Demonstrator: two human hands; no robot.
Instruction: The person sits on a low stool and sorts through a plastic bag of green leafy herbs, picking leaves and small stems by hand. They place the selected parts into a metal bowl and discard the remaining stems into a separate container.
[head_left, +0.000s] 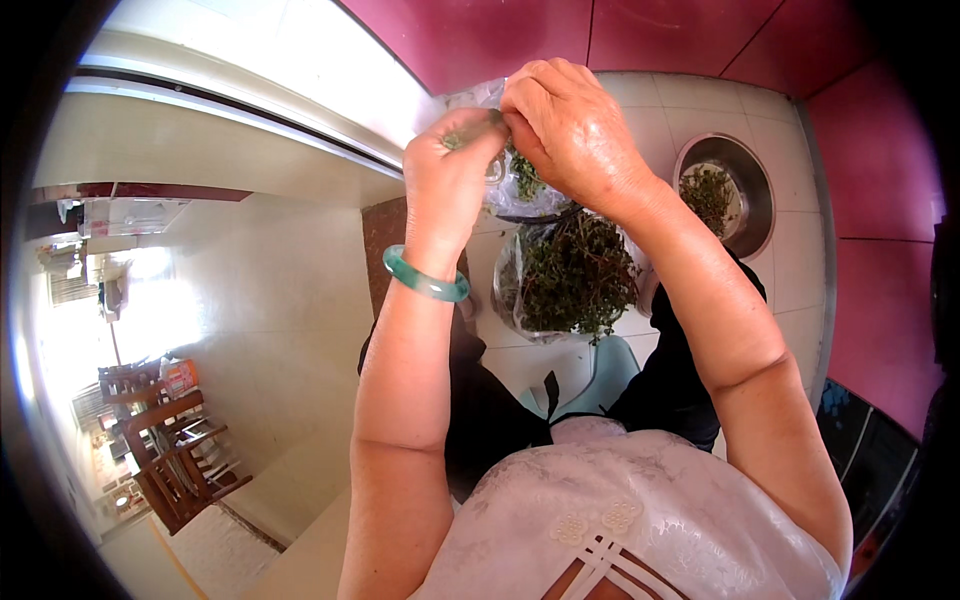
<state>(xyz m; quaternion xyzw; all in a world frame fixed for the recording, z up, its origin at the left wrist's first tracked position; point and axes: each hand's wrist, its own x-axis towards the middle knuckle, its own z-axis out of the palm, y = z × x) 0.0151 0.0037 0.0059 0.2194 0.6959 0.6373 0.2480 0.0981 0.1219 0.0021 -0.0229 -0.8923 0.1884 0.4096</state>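
Observation:
My left hand (454, 161), with a green bangle (426, 279) on its wrist, is closed around small leafy green sprigs (452, 140). The fingertips of my right hand (574, 135) meet it, pinching at a bit of the greenery; the back of this hand hides most of that grip. Beneath both hands is a clear plastic bag (551, 201) with plucked green leaves (527, 178) in it. Closer to me, a large heap of dark leafy stems (577, 277) fills another open clear plastic bag (508, 289) on the floor.
Right of the bags, a stainless steel basin (763, 199) holds stems and leaves (705, 196). Pink cabinet panels (885, 300) rise ahead and to the right. A pale wall (285, 300) borders the left, with wooden chairs (176, 450) beyond. A pale teal stool (616, 371) shows between my legs.

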